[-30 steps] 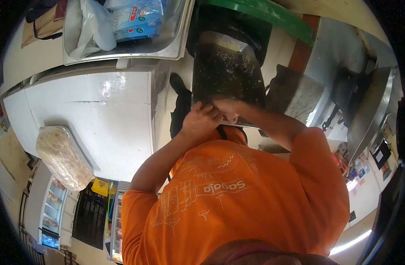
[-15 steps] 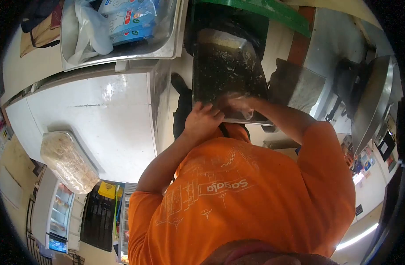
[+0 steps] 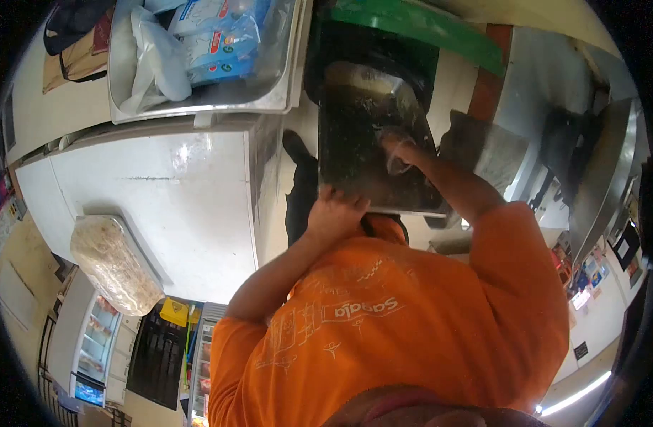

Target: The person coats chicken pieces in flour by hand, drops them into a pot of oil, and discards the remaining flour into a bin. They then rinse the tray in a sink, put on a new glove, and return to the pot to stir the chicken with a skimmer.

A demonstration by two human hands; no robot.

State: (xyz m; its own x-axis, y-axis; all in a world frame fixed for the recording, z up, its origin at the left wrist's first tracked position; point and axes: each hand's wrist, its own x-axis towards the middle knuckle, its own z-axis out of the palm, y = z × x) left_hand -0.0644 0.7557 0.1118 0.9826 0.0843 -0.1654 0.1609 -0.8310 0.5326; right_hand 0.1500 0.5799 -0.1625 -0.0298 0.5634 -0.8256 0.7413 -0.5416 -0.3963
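My left hand [image 3: 337, 211] is closed over the near edge of a large dark metal tray [image 3: 355, 167], at its left corner. The tray tilts down away from me, its far end reaching into a black bin [image 3: 419, 85]. Whitish crumbs and wet-looking smears are spread over the tray's surface. Over the tray's middle right, my right hand [image 3: 401, 148] is closed on a crumpled, clear plastic piece [image 3: 397, 165], pressed to or close above the metal. Blur hides its exact kind.
A green lid [image 3: 419, 28] rises behind the bin. Left of me stands a white chest-like cabinet [image 3: 170, 185] carrying a wrapped pale block [image 3: 113, 263] on a tray. Farther back, a metal basin [image 3: 234, 103] holds blue packages [image 3: 223, 46]. Metal sheets [image 3: 483, 146] stand at right.
My right hand has moved away from the tray's near edge, farther up its surface, with the clear plastic piece. My left hand stays at the near edge. The view has shifted slightly.
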